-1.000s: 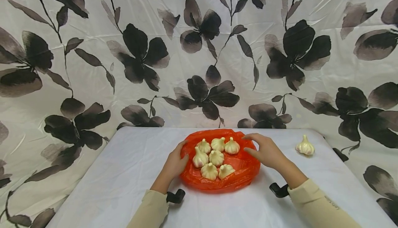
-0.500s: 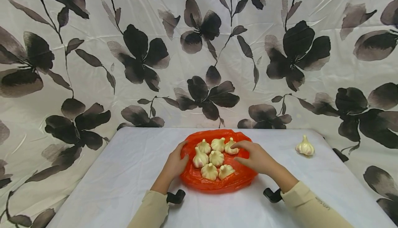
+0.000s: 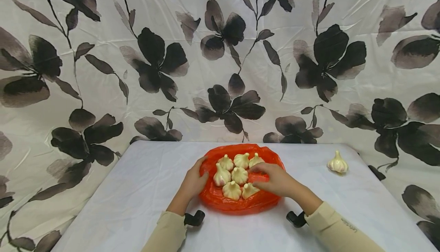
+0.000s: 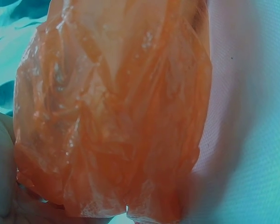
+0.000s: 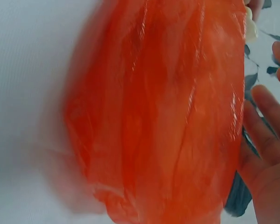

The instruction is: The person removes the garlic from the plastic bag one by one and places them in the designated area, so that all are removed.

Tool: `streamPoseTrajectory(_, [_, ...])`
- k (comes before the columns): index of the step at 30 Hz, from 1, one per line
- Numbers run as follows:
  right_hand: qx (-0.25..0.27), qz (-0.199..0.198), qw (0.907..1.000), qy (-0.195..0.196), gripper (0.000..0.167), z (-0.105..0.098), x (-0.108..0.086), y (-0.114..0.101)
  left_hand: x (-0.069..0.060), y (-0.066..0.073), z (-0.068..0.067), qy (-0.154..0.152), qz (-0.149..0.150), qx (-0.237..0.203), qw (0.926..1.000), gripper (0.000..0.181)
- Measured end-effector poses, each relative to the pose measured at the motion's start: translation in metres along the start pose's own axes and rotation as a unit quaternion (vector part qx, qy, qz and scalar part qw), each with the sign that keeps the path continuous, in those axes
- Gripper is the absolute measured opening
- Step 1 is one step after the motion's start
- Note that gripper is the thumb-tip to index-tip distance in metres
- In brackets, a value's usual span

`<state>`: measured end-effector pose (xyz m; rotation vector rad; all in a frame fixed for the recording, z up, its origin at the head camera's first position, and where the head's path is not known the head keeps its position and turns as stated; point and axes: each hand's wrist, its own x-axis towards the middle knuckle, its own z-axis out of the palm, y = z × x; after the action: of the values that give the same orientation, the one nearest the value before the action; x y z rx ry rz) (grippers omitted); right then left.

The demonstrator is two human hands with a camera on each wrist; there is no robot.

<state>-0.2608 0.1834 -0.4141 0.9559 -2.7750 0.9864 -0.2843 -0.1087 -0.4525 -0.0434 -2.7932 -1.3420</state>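
A red plastic bag (image 3: 237, 207) lies spread round on the table, with several garlic bulbs (image 3: 239, 175) inside it. At its left edge my left hand (image 3: 193, 181) grips the plastic; the left wrist view shows part of this hand (image 4: 1, 172) beside the bag (image 4: 121, 116). Over the bag's right part is my right hand (image 3: 280, 182), fingers spread and reaching inward between the upper-right bulb (image 3: 256, 159) and the lower-right bulb (image 3: 249, 191). The right wrist view has its open fingers (image 5: 267, 133) beside the red plastic (image 5: 154, 112).
One more garlic bulb (image 3: 337, 163) stands alone at the table's back right. The white-covered table (image 3: 137, 191) ends at a hanging cloth (image 3: 227, 65) with dark printed flowers. Black devices (image 3: 194, 218) are worn at both wrists.
My right hand has moved left and inward, from the bag's right rim to over the bulbs. My left hand has stayed at the left edge.
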Motion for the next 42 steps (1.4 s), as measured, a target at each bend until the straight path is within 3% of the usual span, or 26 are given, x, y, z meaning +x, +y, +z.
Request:
streamPoseTrajectory(8, [0.034, 0.0, 0.9984, -0.046, 0.032, 0.006, 0.004, -0.004, 0.001, -0.001, 0.0, 0.003, -0.002, -0.002, 1.0, 0.058])
streamPoseTrajectory(22, [-0.001, -0.003, 0.9964, -0.084, 0.02, 0.015, 0.007, -0.003, 0.001, -0.002, 0.002, 0.001, -0.011, -0.002, 0.9999, 0.057])
streamPoseTrajectory(34, [-0.012, -0.01, 0.9965, -0.082, 0.018, 0.015, 0.007, -0.004, 0.0, -0.002, 0.002, 0.007, -0.005, 0.003, 1.0, 0.057])
streamPoseTrajectory(42, [-0.006, -0.02, 0.9985, -0.051, 0.016, 0.011, 0.006, -0.009, 0.0, -0.003, 0.001, 0.005, -0.003, -0.001, 1.0, 0.057])
